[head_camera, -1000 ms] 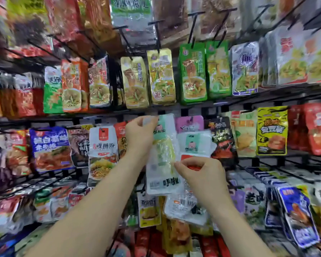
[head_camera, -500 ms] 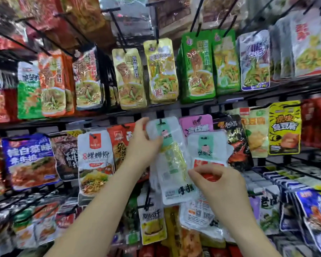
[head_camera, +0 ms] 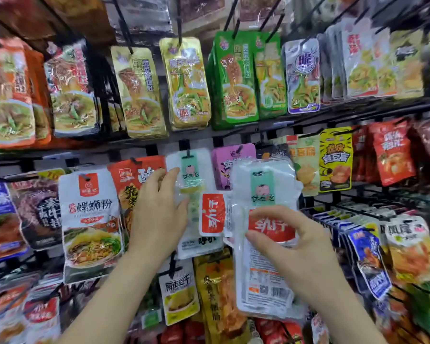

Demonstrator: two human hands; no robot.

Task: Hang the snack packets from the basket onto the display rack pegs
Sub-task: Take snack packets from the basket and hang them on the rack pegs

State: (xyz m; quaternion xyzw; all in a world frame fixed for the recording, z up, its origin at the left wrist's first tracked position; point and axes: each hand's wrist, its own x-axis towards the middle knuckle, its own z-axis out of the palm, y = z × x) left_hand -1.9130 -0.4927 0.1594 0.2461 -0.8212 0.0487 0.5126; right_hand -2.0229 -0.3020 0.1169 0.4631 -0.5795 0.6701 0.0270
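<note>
Facing a black wire display rack (head_camera: pixel 308 119) packed with hanging snack pouches, the person works at the middle row. Left hand (head_camera: pixel 159 214): fingers straight and slightly spread, palm laid against the left edge of a translucent white snack packet with a mint-green header strip (head_camera: pixel 196 175); the thumb touches its front and nothing is gripped. That packet hangs on a thin black peg (head_camera: pixel 188 153), which runs through the hole in its header. Right hand (head_camera: pixel 291 242): thumb and fingers curled, pinching a bundle of matching white packets (head_camera: pixel 263 184) across a red label, upright and in front of the rack, just right of the hung packet and overlapping its right edge. The number of packets in the bundle cannot be told. A second red label (head_camera: pixel 212 213) shows between the hung packet and the bundle; which packet carries it is unclear. Neighbours on the same row: an orange-red pouch (head_camera: pixel 134 175) partly behind the left hand, a white noodle pouch with a red square badge (head_camera: pixel 90 219) further left, a purple packet (head_camera: pixel 233 165) behind the bundle's top, and a yellow-and-black packet (head_camera: pixel 335 160) to the right. On the row above hang glossy gold pouches (head_camera: pixel 184 83) and bright green pouches (head_camera: pixel 236 78), each from its own peg.
</note>
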